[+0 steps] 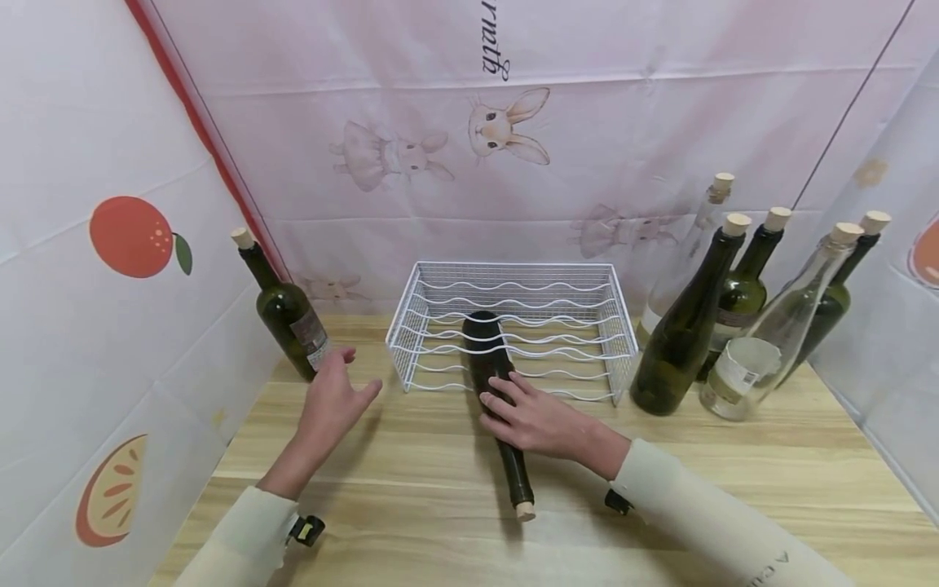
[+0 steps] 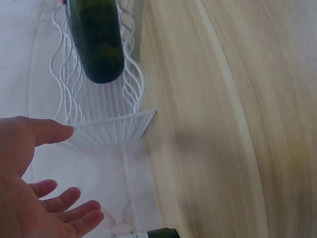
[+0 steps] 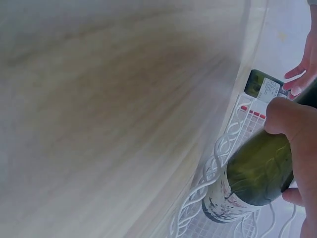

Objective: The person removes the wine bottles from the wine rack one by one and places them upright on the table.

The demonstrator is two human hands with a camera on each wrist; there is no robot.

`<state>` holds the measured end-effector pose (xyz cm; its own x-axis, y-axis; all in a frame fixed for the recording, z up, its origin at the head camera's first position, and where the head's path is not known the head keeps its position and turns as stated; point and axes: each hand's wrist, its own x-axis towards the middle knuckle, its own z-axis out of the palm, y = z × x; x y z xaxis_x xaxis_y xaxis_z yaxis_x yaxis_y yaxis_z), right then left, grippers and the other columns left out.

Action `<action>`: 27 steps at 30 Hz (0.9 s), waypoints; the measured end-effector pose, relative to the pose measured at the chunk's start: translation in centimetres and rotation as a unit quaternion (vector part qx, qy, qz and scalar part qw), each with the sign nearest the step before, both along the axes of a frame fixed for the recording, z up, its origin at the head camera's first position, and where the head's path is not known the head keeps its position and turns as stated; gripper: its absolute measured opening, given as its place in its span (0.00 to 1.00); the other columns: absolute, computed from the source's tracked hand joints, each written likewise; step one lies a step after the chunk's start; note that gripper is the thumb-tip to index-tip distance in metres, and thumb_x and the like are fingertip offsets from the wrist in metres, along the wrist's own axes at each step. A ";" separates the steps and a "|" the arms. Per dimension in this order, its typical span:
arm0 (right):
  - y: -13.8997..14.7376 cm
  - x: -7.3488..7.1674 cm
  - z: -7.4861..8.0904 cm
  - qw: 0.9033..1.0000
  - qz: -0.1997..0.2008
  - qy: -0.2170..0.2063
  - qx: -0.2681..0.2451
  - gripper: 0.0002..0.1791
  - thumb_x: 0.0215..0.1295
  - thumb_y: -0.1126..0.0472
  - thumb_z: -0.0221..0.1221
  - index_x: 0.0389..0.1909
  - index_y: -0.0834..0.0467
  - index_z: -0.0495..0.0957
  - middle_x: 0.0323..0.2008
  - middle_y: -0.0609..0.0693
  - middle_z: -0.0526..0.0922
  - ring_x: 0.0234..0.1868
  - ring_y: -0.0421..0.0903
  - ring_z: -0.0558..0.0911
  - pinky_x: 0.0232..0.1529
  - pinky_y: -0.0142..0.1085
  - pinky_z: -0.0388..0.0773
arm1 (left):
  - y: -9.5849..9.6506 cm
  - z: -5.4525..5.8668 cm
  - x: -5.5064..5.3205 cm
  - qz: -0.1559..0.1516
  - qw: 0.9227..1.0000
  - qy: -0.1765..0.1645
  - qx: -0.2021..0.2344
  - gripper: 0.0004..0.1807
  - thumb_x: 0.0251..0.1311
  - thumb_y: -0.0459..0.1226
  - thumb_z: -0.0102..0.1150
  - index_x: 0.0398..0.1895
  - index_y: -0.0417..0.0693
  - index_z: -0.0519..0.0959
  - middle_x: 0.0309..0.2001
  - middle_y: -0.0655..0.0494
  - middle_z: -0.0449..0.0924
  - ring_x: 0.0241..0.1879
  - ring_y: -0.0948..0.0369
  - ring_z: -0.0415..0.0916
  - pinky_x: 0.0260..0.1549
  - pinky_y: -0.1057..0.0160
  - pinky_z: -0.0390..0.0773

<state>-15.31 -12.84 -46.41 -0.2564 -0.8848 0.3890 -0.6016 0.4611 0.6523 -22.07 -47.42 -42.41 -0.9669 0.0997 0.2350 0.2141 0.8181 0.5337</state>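
A dark green wine bottle (image 1: 484, 371) with a cork lies tilted in a white wire rack (image 1: 399, 326), base inside and corked neck toward me. My right hand (image 1: 539, 416) grips it around the body; in the right wrist view the thumb and a finger lie on opposite sides of the glass (image 3: 260, 168). My left hand (image 1: 330, 408) hovers over the table left of the rack, fingers spread, holding nothing. Just beyond it a corked green bottle (image 1: 282, 314) with a label stands upright. In the left wrist view, the left hand (image 2: 34, 183) is apart from both bottles.
Right of the rack stand several corked bottles: a dark green one (image 1: 675, 342), a clear one (image 1: 770, 342) with a label, and others behind. The wooden table (image 1: 411, 505) meets fabric-covered walls (image 1: 330, 49) at the back and sides.
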 end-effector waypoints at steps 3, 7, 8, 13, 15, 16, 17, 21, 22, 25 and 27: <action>0.0 0.1 0.0 1.000 0.017 0.003 -0.009 0.19 0.65 0.59 0.62 0.57 0.51 0.81 0.58 0.56 0.83 0.61 0.60 0.82 0.57 0.54 0.85 | 0.4 0.0 0.2 -0.016 1.000 0.006 -0.005 0.41 0.61 0.43 0.71 0.71 0.33 0.65 0.68 0.34 0.72 0.66 0.38 0.73 0.64 0.37 0.75; 0.0 0.3 0.0 0.999 0.041 0.005 -0.022 0.17 0.67 0.57 0.60 0.56 0.52 0.81 0.56 0.55 0.84 0.60 0.60 0.83 0.55 0.52 0.86 | 0.8 0.1 0.4 -0.038 0.999 0.012 -0.012 0.41 0.60 0.43 0.72 0.71 0.34 0.65 0.67 0.35 0.73 0.64 0.38 0.74 0.62 0.38 0.78; 0.0 0.3 0.0 0.999 0.046 0.004 -0.025 0.17 0.67 0.57 0.59 0.56 0.52 0.81 0.56 0.56 0.84 0.60 0.60 0.83 0.55 0.52 0.86 | 0.9 0.2 0.4 -0.044 0.999 0.014 -0.014 0.41 0.60 0.42 0.72 0.71 0.33 0.65 0.67 0.34 0.73 0.64 0.38 0.74 0.62 0.38 0.78; 0.0 0.6 0.2 0.998 0.058 -0.002 -0.031 0.17 0.68 0.58 0.57 0.56 0.53 0.81 0.56 0.56 0.85 0.60 0.60 0.83 0.56 0.53 0.86 | 1.5 0.3 0.7 -0.070 0.997 0.023 -0.019 0.41 0.59 0.41 0.73 0.71 0.32 0.66 0.65 0.34 0.74 0.63 0.38 0.75 0.61 0.39 0.79; 0.0 0.8 0.3 0.998 0.062 -0.002 -0.032 0.17 0.68 0.58 0.57 0.56 0.53 0.81 0.56 0.56 0.85 0.60 0.60 0.83 0.56 0.53 0.86 | 1.7 0.2 0.8 -0.081 0.996 0.030 -0.019 0.41 0.58 0.40 0.74 0.70 0.32 0.67 0.64 0.34 0.75 0.62 0.38 0.76 0.60 0.40 0.79; 0.0 0.9 0.4 0.997 0.064 -0.001 -0.033 0.17 0.68 0.59 0.57 0.56 0.53 0.81 0.56 0.56 0.85 0.60 0.60 0.83 0.56 0.53 0.86 | 1.8 0.1 0.8 -0.086 0.996 0.035 -0.020 0.40 0.58 0.40 0.74 0.69 0.32 0.67 0.64 0.34 0.76 0.62 0.39 0.76 0.60 0.40 0.80; 0.0 1.0 0.4 0.997 0.066 0.000 -0.034 0.17 0.68 0.59 0.57 0.56 0.53 0.81 0.56 0.56 0.85 0.60 0.60 0.84 0.56 0.53 0.86 | 1.9 0.0 0.8 -0.091 0.995 0.039 -0.021 0.40 0.57 0.40 0.74 0.69 0.33 0.68 0.63 0.34 0.76 0.62 0.39 0.76 0.60 0.40 0.80; 0.1 1.1 0.3 0.996 0.077 0.004 -0.038 0.16 0.68 0.62 0.56 0.55 0.53 0.81 0.56 0.56 0.85 0.59 0.60 0.84 0.56 0.54 0.86 | 2.4 -0.1 1.0 -0.110 0.992 0.051 -0.023 0.39 0.56 0.38 0.75 0.69 0.33 0.69 0.63 0.35 0.77 0.62 0.40 0.77 0.61 0.40 0.79; 0.1 1.2 0.2 0.996 0.081 0.006 -0.040 0.16 0.69 0.62 0.55 0.55 0.53 0.81 0.56 0.56 0.85 0.59 0.60 0.84 0.56 0.54 0.86 | 2.5 -0.2 1.1 -0.114 0.992 0.052 -0.024 0.40 0.56 0.37 0.75 0.69 0.33 0.69 0.63 0.35 0.77 0.62 0.40 0.76 0.62 0.40 0.79; 0.1 1.2 0.1 0.995 0.092 0.013 -0.041 0.16 0.70 0.63 0.55 0.55 0.53 0.81 0.55 0.56 0.85 0.59 0.61 0.84 0.56 0.55 0.86 | 2.8 -0.3 1.2 -0.128 0.990 0.058 -0.034 0.41 0.54 0.36 0.76 0.69 0.32 0.68 0.64 0.35 0.76 0.64 0.40 0.76 0.65 0.41 0.78; 0.2 1.3 0.1 0.994 0.096 0.016 -0.041 0.16 0.70 0.63 0.54 0.55 0.53 0.81 0.55 0.56 0.85 0.59 0.60 0.84 0.57 0.55 0.86 | 3.0 -0.5 1.3 -0.139 0.987 0.068 -0.046 0.42 0.53 0.35 0.77 0.69 0.32 0.68 0.64 0.34 0.76 0.64 0.40 0.76 0.65 0.41 0.77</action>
